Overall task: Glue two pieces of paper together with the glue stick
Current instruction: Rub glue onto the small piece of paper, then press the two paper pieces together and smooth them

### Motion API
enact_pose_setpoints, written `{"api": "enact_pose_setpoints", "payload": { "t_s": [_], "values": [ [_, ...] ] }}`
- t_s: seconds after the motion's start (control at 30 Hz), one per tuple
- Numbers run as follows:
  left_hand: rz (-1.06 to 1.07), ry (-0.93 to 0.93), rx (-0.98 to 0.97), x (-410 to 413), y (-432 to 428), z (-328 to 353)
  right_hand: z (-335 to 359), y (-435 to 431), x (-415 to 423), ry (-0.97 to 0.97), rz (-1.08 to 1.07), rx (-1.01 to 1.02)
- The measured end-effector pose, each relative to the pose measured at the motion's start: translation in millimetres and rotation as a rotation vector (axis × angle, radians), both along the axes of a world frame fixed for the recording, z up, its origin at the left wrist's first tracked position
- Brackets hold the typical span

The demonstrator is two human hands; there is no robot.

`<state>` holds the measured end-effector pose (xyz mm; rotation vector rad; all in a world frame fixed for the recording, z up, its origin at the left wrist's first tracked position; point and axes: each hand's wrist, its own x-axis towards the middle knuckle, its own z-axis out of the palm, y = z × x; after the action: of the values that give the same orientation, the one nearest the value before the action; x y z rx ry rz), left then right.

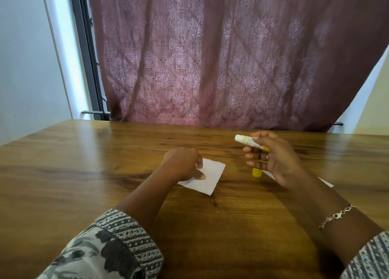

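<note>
A small white paper (210, 178) lies flat on the wooden table (84, 173) at the centre. My left hand (183, 162) rests on the paper's left edge with curled fingers, and its thumb and fingertip pinch it there. My right hand (273, 158) hovers to the right and grips the glue stick (248, 141), whose white end points left. A yellow cap (257, 172) shows just below that hand's fingers; whether the hand holds it or it stands on the table is unclear. A second white paper (326, 183) lies mostly hidden under my right hand and wrist.
A dark pink patterned curtain (210, 57) hangs behind the table's far edge. A white wall and a dark window frame (88, 57) stand at the left. Bare wood stretches to the left and in front of the papers.
</note>
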<state>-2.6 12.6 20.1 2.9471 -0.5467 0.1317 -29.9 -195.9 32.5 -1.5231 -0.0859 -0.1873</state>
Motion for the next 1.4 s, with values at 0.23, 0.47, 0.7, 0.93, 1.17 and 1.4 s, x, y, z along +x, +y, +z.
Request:
{"api": "enact_pose_setpoints", "payload": {
  "t_s": [0.23,0.47,0.7,0.93,1.17,1.4],
  "values": [
    [0.009,0.01,0.012,-1,1,0,-3,-14,19,-0.046,-0.092,-0.093],
    [0.007,0.017,0.009,0,1,-1,-9,-18,37,-0.049,-0.14,-0.255],
    [0.008,0.013,0.014,2,0,-2,-19,-16,42,0.042,-0.07,-0.43],
    [0.009,0.019,0.007,1,0,0,-23,-21,45,0.071,-0.022,-0.365],
    [0.012,0.018,0.005,-2,-1,2,-24,-26,48,0.082,-0.018,-0.384],
    [0.021,0.02,0.01,-2,-1,2,-21,-29,46,0.091,0.01,-0.381]
  ]
}}
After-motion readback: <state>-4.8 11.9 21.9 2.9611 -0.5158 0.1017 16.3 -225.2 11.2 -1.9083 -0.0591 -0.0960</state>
